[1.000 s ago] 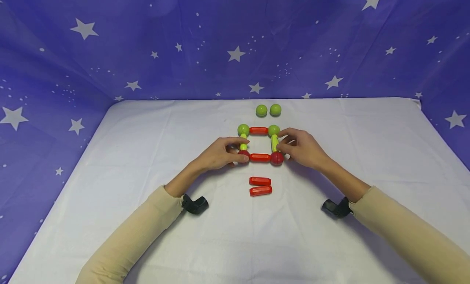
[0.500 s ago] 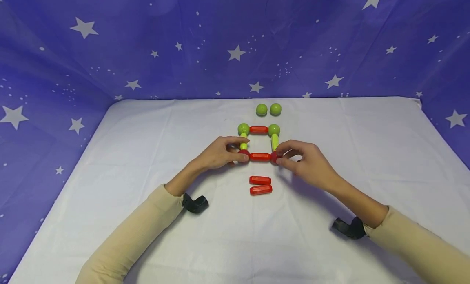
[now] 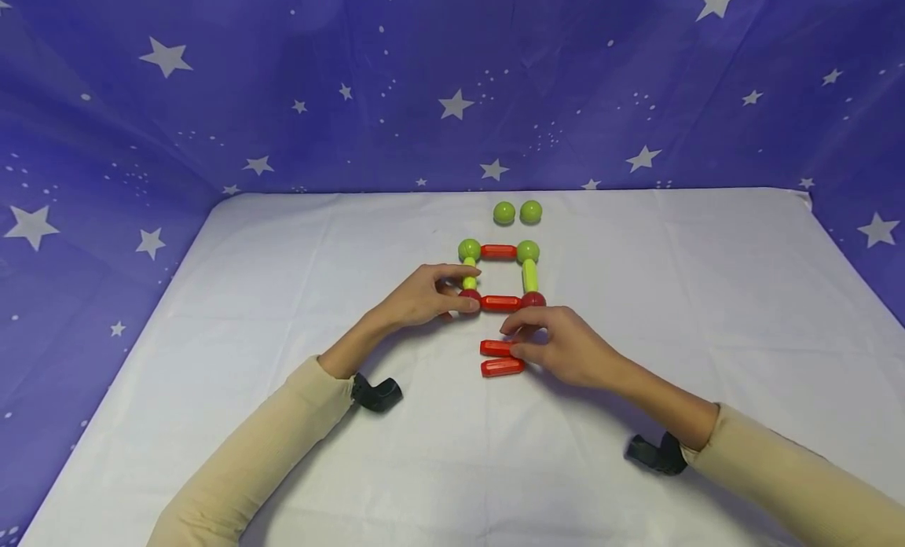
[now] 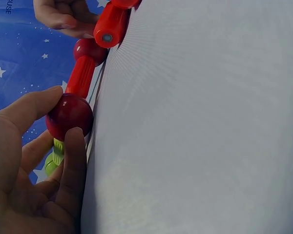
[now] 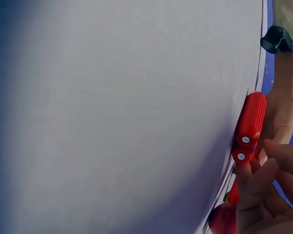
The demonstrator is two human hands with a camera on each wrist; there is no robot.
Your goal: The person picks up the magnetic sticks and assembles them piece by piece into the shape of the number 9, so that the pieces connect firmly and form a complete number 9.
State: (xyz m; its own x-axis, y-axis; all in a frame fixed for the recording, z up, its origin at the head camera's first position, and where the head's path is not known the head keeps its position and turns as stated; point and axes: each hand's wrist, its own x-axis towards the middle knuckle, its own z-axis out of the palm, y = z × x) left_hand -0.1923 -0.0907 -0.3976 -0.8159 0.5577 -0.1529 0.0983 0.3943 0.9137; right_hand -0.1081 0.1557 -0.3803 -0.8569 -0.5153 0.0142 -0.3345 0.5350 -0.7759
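On the table lies a square of magnetic building sticks and balls, with green balls at its far corners and red balls at its near ones. My left hand point(image 3: 427, 297) pinches the near-left red ball point(image 4: 69, 117) between thumb and fingers. My right hand point(image 3: 562, 343) is over the right ends of two loose red sticks point(image 3: 500, 367), thumb and index finger apart. In the right wrist view its fingertips are right at the end of the farther stick point(image 5: 241, 155). Just behind this hand sits the near-right red ball point(image 3: 533, 299), partly covered by it.
Two loose green balls point(image 3: 518, 212) lie behind the square. Red sticks point(image 3: 499, 251) form its far and near sides, yellow-green sticks point(image 3: 530, 277) the other two. A white cloth point(image 3: 339, 476) covers the table; a starry blue backdrop point(image 3: 396, 138) stands behind.
My right hand has moved from the right yellow-green stick to the near-right red ball, then off it toward me to the loose red sticks. My left hand stays at its red ball.
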